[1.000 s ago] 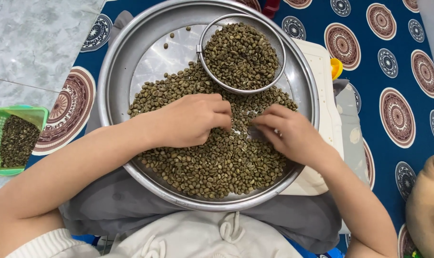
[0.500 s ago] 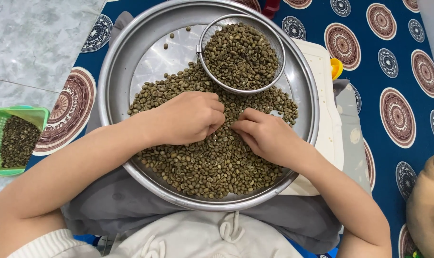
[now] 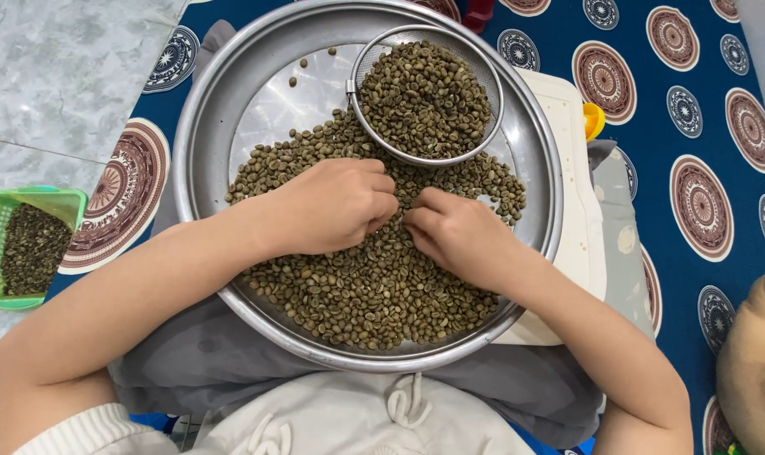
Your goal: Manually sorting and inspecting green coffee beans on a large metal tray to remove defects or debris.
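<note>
- Beans: greenish-brown, unroasted-looking, spread over lower half of big round steel tray resting on person's lap; upper-left of tray mostly bare w/ a few stray beans.
- Left hand: palm down on bean pile near tray centre, fingers curled in narrow, tips pressed into beans; can't tell if any bean is pinched.
- Right hand: also palm down on pile, just beside left hand, fingertips nearly touching it; fingers bent & close together, grip on any bean not visible.
- Small round wire sieve: sits inside tray at upper right, full of same beans, well above both hands.
- Green plastic basket: on floor at far left, apart from tray, holds darker beans.
- Blue patterned mat under & right of tray; white board-like thing sticks out beneath tray's right edge.
</note>
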